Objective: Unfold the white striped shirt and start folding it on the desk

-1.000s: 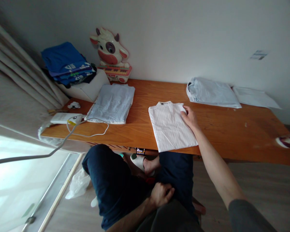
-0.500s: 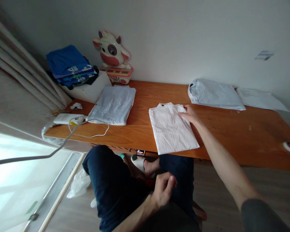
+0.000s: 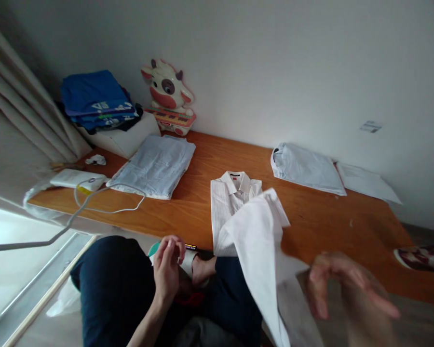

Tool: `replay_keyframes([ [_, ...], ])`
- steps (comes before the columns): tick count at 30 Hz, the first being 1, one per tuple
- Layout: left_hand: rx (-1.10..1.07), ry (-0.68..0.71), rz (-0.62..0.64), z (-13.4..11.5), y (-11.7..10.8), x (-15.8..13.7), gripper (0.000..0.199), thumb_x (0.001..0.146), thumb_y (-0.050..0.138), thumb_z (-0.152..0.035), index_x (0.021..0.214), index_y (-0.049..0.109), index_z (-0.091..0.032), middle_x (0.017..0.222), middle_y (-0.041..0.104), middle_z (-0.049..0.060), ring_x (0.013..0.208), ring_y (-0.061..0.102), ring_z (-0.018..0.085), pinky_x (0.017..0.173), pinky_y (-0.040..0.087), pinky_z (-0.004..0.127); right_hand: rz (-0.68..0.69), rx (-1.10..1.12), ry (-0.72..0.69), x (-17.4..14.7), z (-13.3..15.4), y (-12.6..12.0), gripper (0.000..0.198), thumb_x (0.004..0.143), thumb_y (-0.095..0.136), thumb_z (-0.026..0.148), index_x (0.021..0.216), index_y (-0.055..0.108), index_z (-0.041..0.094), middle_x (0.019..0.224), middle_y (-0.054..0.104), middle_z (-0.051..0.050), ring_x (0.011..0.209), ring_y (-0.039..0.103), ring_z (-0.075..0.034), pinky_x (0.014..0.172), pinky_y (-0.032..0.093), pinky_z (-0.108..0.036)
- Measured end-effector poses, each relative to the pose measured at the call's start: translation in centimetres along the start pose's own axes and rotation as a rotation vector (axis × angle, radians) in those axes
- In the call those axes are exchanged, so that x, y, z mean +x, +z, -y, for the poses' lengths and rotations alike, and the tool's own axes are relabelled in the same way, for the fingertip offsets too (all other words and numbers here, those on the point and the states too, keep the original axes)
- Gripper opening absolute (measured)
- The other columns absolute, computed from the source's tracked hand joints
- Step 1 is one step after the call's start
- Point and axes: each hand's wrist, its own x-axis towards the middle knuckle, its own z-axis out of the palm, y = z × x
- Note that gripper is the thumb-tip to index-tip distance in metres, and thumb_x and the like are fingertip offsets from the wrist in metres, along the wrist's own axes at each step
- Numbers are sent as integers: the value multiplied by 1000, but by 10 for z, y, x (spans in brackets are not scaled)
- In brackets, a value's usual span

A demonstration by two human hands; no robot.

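A white striped shirt (image 3: 235, 202) lies at the near edge of the orange wooden table (image 3: 332, 226), collar up. One side of it is lifted and hangs off the table toward my lap. My right hand (image 3: 347, 286) is blurred, low at the right, fingers spread, right beside the hanging cloth; whether it grips the cloth is unclear. My left hand (image 3: 168, 265) is raised over my left knee, fingers loosely apart, holding nothing.
A folded pale blue shirt (image 3: 154, 165) lies at the left, another folded shirt (image 3: 305, 168) and papers (image 3: 367, 182) at the back right. A white box with blue clothes (image 3: 94, 99), a cow toy (image 3: 168, 94), and a white device with cable (image 3: 75, 179) stand at the left.
The folded white shirt has come open and its side now hangs off the table. My right hand pulled back from it toward me. My left hand rose from my lap.
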Motion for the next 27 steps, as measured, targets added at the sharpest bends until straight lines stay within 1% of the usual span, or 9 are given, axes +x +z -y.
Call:
replay_keyframes([
  [3,267,57,161,-4,12,13,23,105,66,-44,99,72,-23,84,69,0,71,62,15,62,49,24,60,34,41,-14,-17,10,63,82,59,92,116,80,42,85,80,-10,78,79,-33,65,63,-44],
  [6,638,227,457,-1,49,17,21,109,59,-39,114,76,-26,117,78,6,112,72,25,99,57,39,-109,-52,129,10,-46,30,31,97,65,64,118,77,46,102,81,-7,93,79,-32,81,65,-50],
  [9,1007,437,644,11,82,15,33,109,58,-38,139,68,-29,152,68,9,149,56,34,125,42,57,-300,-186,110,36,-71,55,21,100,63,58,115,76,51,111,80,-2,102,77,-34,92,64,-60],
  [13,1286,572,677,40,100,19,79,97,71,-60,160,50,-18,175,41,20,166,27,46,132,29,69,-175,-337,-30,58,-92,95,46,101,63,55,146,59,60,151,68,3,141,64,-37,118,53,-69],
  [15,1313,600,690,51,109,35,93,90,77,-63,163,45,-14,177,35,24,168,22,47,133,27,69,-110,-440,-67,72,-99,108,66,97,70,56,160,48,56,167,53,3,156,49,-38,128,43,-72],
  [18,1287,626,769,54,134,80,88,87,80,-53,158,50,-12,176,38,24,167,26,45,133,27,64,-155,-527,-92,106,-102,110,75,93,76,58,162,51,43,172,47,-5,161,40,-42,131,35,-74],
  [22,1169,584,808,38,156,145,32,88,72,-21,120,72,-15,149,70,16,139,63,34,124,41,49,-249,-509,-128,140,-97,91,32,99,66,50,125,79,37,137,76,-8,135,67,-41,119,51,-68],
  [24,1086,525,703,24,145,165,17,90,67,-19,106,73,-16,128,78,11,119,70,28,110,49,42,-332,-414,-76,130,-94,78,25,100,61,52,109,81,39,115,83,-6,117,75,-40,108,59,-65],
  [27,1021,388,492,4,97,180,15,95,62,-27,97,71,-16,98,77,6,92,68,22,87,52,33,-635,-119,18,78,-96,55,22,94,62,58,100,80,45,105,84,-5,112,77,-44,98,61,-70],
])
